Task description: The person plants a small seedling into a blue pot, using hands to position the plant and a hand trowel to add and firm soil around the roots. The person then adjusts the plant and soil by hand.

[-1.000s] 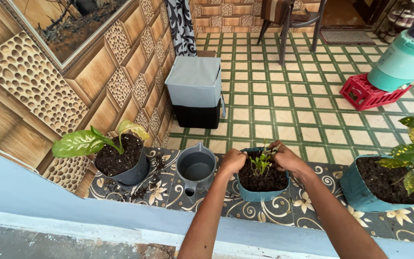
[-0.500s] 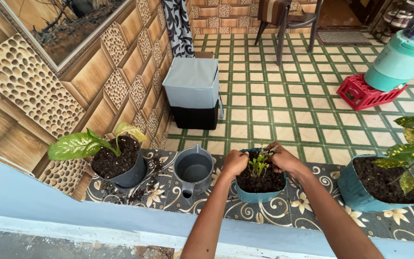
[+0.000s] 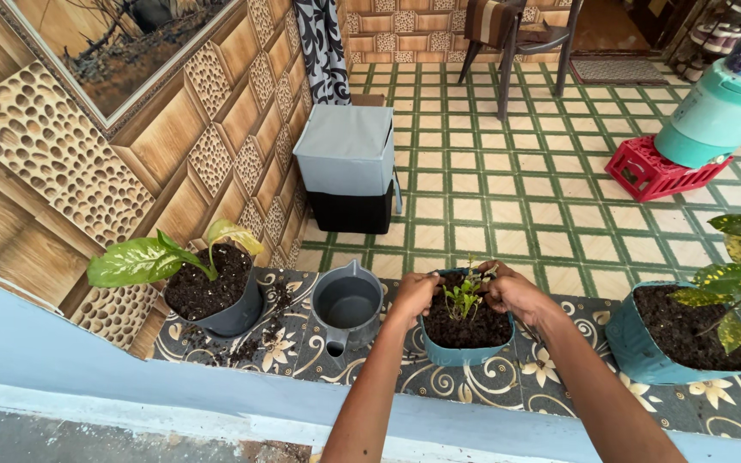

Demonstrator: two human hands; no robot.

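1. Head view, centre: both hands are down in a small teal pot (image 3: 463,347) of dark soil that sits on a floral-patterned tiled ledge (image 3: 551,377).
2. Left hand (image 3: 413,296) is curled at the pot's left rim, fingers bent inward over the soil edge, knuckles up. Can't tell if it pinches anything or just presses the soil.
3. Right hand (image 3: 512,291) is at the right/back rim, fingers curled toward the middle, touching soil just beside the plant. Closed-ish, but what it grips, if anything, is hidden.
4. Small green seedling (image 3: 463,296) stands upright in the pot's middle, between the two hands.
5. Just left of the pot: a grey plastic jug (image 3: 346,304), open-topped, spout twd the viewer, near the left hand but not touching.
6. Further left: dark grey pot (image 3: 229,313) w/ a big pale-green leaf; loose soil spilled on the ledge by it.
7. Far right: larger teal pot (image 3: 658,356) w/ yellow-speckled leaves, well apart from the hands.
8. Beyond the ledge: green-and-cream tiled floor (image 3: 508,189), a grey-and-black box (image 3: 346,171) by the wall, a red crate (image 3: 658,171) under a teal container (image 3: 713,116).
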